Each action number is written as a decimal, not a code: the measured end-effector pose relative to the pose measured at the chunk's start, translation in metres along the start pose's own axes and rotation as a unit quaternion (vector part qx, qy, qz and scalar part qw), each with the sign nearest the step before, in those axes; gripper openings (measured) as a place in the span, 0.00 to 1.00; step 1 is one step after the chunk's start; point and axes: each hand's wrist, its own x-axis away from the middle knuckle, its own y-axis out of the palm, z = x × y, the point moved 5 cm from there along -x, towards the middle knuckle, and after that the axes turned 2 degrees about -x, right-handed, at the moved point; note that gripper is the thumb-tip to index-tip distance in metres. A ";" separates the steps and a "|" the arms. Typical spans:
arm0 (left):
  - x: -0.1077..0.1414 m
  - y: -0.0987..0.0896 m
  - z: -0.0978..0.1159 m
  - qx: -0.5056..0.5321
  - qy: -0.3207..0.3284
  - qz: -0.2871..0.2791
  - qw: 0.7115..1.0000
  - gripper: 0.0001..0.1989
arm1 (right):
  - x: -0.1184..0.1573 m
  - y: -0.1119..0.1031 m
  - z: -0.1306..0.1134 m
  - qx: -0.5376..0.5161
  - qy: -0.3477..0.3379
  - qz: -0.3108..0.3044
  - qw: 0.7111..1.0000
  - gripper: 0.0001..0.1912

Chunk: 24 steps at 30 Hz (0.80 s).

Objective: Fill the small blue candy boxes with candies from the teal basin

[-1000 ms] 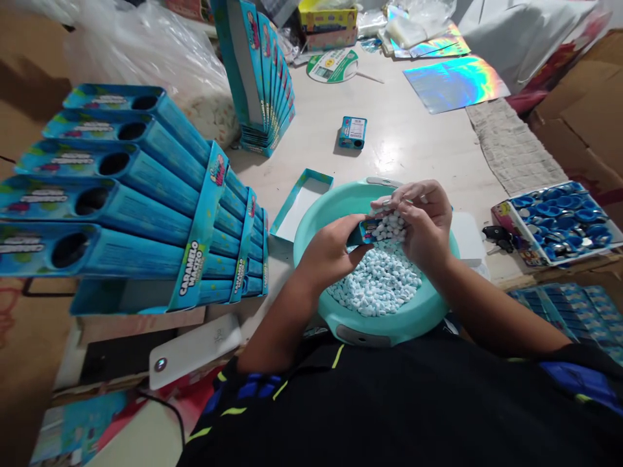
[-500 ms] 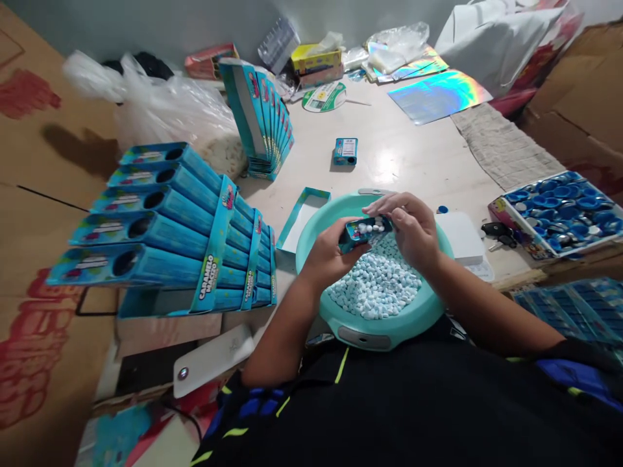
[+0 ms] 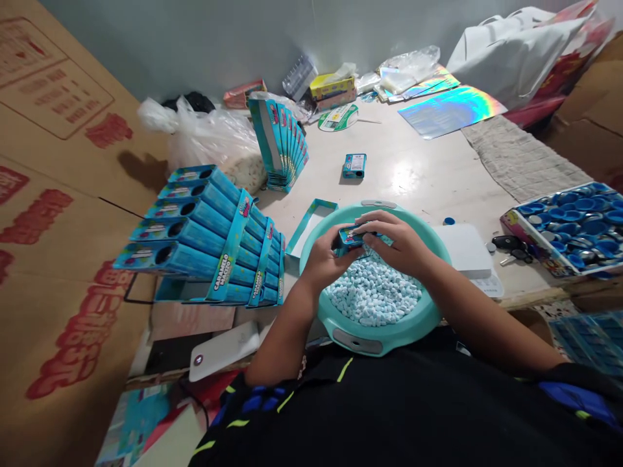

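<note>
Above the basin, my left hand (image 3: 324, 256) is closed around a small blue candy box (image 3: 350, 237), thumb along its near side. My right hand (image 3: 396, 239) lies over the box's right end, fingers bent across its top and thumb against it. Those fingers hide the end where candies showed before. Below both hands, a turquoise basin (image 3: 433, 295) holds a heap of small pale blue and white candies (image 3: 374, 292). A similar small blue box (image 3: 354, 166) stands on the table behind the basin.
At left, a blue display stand (image 3: 219, 253) holds several long boxes, with folded displays (image 3: 282, 146) behind it. An open blue tray (image 3: 311, 224) touches the basin's left side. To the right are a white scale (image 3: 464, 250), keys (image 3: 513, 246) and a box of blue caps (image 3: 579, 220).
My right hand has moved left and down onto the candy box, covering the candies seen in its opening. The camera view has turned slightly left and up.
</note>
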 end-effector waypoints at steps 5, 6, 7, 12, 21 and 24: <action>0.001 -0.005 -0.005 -0.005 -0.011 0.029 1.000 0.25 | 0.001 0.000 0.006 0.040 0.003 0.023 0.999 0.12; 0.001 -0.006 -0.006 -0.004 -0.016 0.033 0.999 0.26 | 0.002 -0.001 0.007 0.042 0.005 0.029 0.999 0.12; 0.001 -0.007 -0.007 -0.002 -0.021 0.039 0.999 0.27 | 0.002 -0.001 0.008 0.042 0.006 0.035 0.998 0.12; 0.001 -0.011 -0.014 0.014 -0.040 0.086 0.995 0.28 | 0.003 -0.004 0.011 0.040 0.010 0.051 0.998 0.13; 0.001 -0.012 -0.012 0.000 -0.040 0.095 0.995 0.25 | 0.006 0.005 0.014 0.056 0.027 -0.017 0.998 0.17; 0.002 -0.011 -0.013 0.006 -0.040 0.100 0.994 0.25 | 0.005 0.003 0.015 0.054 0.041 -0.009 0.998 0.18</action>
